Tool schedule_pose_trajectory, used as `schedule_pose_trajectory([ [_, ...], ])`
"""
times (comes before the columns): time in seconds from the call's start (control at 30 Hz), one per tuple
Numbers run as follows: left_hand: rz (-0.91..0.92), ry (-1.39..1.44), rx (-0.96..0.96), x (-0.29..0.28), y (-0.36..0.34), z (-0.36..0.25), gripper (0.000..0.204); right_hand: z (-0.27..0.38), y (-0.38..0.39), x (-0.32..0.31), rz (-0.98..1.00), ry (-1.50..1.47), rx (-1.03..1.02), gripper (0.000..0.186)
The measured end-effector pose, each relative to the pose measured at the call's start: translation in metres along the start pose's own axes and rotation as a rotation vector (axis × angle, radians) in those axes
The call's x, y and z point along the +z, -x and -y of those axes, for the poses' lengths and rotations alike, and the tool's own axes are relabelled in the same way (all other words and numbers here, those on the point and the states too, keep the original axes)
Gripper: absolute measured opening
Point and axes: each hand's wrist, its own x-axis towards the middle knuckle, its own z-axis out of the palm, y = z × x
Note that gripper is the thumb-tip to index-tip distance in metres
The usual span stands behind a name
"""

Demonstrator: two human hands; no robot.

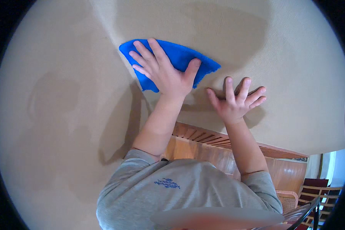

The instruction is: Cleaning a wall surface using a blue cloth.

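Note:
My left hand (165, 74) lies with its fingers spread over a blue cloth (180, 53), pressing it flat against a beige wall (295, 76). The cloth has a smooth curved upper edge and a ragged lower one, and its left side lies along the corner line between two wall faces. To the right of the cloth and a little lower, my right hand (235, 101) rests its spread fingers on the bare wall, holding nothing. Both palms are hidden from view.
A brown slatted wooden panel (203, 135) runs along the wall's lower part, with a shiny wooden surface (195, 150) beside it. At the lower right are a chair back (287, 198), a wooden slatted rack (314, 195) and a bright window area (339, 168).

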Motion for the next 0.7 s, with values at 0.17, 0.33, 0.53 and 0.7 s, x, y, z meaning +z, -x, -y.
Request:
schedule_pose_trajectory([
  [0.17, 0.022, -0.032, 0.047, 0.001, 0.032, 0.016, 0.122, 0.000, 0.000, 0.001, -0.037, 0.006, 0.009, 0.076],
  [0.33, 0.030, -0.034, 0.010, -0.003, 0.043, 0.009, 0.127, 0.003, 0.000, -0.005, 0.000, -0.032, 0.069, 0.071],
  [0.53, -0.017, -0.061, -0.022, -0.008, -0.005, -0.017, 0.129, 0.000, 0.002, -0.004, -0.024, -0.043, 0.058, 0.072],
  [0.7, 0.025, -0.055, 0.051, -0.002, 0.049, 0.019, 0.117, 0.001, -0.002, -0.007, -0.003, -0.035, 0.042, 0.072],
])
